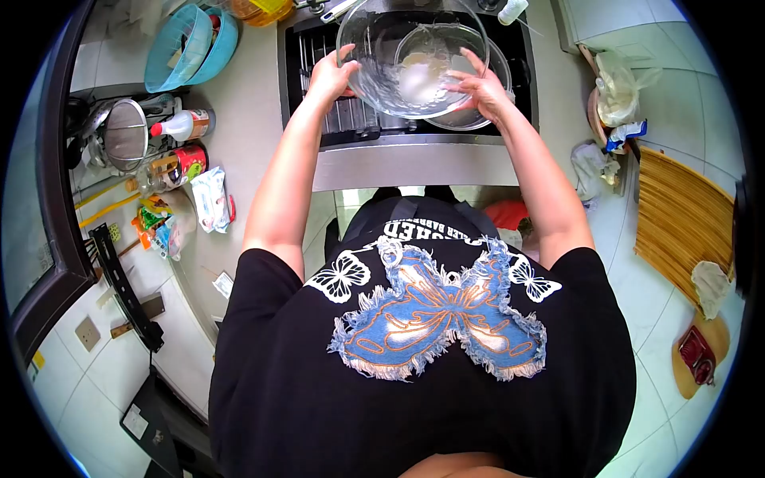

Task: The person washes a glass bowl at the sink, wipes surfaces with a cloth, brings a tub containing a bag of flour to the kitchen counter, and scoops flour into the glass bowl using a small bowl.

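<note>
Both hands grasping glass bowl (pixel 410 56) over sink (pixel 319 48), left hand (pixel 331 76) on rim, right hand (pixel 478 88) fingers blurred behind glass

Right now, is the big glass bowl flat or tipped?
Tipped: the glass bowl shows its inside toward the camera, held by left hand and right hand.

Black short-sleeve tee (pixel 414 382) w/ frayed denim butterfly patch (pixel 437 315).

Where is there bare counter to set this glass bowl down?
Bare counter lies between the sink and the bottles, below the blue bowls. The far left by the strainer and packets is crowded. Both hands hold the glass bowl.
</note>
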The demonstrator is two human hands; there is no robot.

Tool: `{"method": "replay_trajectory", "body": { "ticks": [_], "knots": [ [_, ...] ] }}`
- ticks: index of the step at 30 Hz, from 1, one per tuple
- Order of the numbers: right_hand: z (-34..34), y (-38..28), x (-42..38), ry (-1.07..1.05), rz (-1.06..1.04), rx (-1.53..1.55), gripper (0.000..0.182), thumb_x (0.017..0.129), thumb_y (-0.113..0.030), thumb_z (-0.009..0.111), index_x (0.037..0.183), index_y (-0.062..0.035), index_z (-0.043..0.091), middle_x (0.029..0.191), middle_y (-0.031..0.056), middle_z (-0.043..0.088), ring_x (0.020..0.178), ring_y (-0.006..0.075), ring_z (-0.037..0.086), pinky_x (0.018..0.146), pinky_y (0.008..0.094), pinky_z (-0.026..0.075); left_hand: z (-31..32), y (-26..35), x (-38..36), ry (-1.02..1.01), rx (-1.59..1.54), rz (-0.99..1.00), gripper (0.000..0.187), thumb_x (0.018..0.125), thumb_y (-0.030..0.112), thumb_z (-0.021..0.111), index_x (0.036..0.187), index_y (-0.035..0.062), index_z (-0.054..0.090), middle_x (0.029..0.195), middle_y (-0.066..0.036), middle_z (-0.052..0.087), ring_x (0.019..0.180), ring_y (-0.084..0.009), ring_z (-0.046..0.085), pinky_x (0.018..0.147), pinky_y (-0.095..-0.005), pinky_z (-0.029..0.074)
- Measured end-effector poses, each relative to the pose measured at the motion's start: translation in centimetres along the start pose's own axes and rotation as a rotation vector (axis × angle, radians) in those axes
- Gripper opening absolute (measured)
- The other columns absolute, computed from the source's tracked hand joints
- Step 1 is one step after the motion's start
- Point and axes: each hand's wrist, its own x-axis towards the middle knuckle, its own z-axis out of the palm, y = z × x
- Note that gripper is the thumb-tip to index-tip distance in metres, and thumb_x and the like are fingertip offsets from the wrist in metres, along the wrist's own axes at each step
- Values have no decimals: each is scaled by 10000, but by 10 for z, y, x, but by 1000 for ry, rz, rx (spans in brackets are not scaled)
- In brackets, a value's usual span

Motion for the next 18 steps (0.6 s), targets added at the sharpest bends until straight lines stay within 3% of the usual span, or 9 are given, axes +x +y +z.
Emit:
{"method": "replay_trajectory", "body": {
  "ticks": [1,7,11,12,13,15,16,17,18],
  "knots": [
    [0,-4,-4,18,-51,-34,854,797,81,466,1550,-192,168,1405,272,460,1077,334,650,593,442,633,1,-1,0,-43,-58,5,521,958,144,531,1464,134,407,1165,-99,688,660,-196,712,587,-271,563],
    [15,-37,-21,151,-299,-355,839,779,83,440,1535,-229,254,1438,271,420,1131,306,620,525,338,621,8,-21,15,-118,-208,-33,456,957,110,517,1412,93,487,1235,-114,661,800,-206,732,716,-269,574],
    [16,-61,-28,184,-442,-563,824,795,94,421,1525,-270,298,1471,173,433,1144,241,618,546,263,604,16,-20,26,-147,-288,-106,334,972,149,505,1279,65,608,1168,-115,692,907,-190,719,740,-272,576],
    [16,-63,-20,155,-795,-711,808,797,102,419,1506,-280,348,1478,117,451,1152,222,617,550,231,583,21,-22,29,-168,-282,-96,335,977,163,512,1283,67,605,1165,-112,693,911,-190,718,741,-271,573],
    [12,-64,-21,156,-796,-714,808,797,102,419,1506,-280,348,1478,117,451,1152,222,617,550,231,583,25,-23,32,-188,-275,-87,336,981,178,519,1288,69,601,1162,-110,694,916,-190,716,743,-271,570],
    [16,-78,-39,244,-541,-756,802,794,117,411,1488,-284,388,1473,97,470,1209,216,584,685,251,589,33,-27,35,-211,-274,-95,333,993,228,530,1289,96,608,1160,-64,701,974,-162,690,811,-278,538],
    [35,-93,-55,257,-518,-788,715,809,143,449,1445,-184,467,1464,150,472,1283,268,531,923,335,538,38,-28,35,-193,-225,-40,334,996,250,534,1291,113,611,1163,-36,702,1002,-146,669,847,-285,513],
    [32,-93,-53,258,-518,-791,715,809,143,449,1445,-184,467,1464,150,472,1283,268,531,923,335,538,42,-28,35,-175,-175,15,335,998,271,538,1293,130,613,1166,-8,703,1031,-131,648,883,-293,488],
    [26,-92,-50,181,-674,-776,696,814,158,418,1434,-153,475,1465,163,467,1298,303,511,1020,379,454,45,-28,34,-193,-176,30,356,1000,310,544,1312,151,605,1174,28,699,1087,-106,599,934,-292,445]
  ]
}}
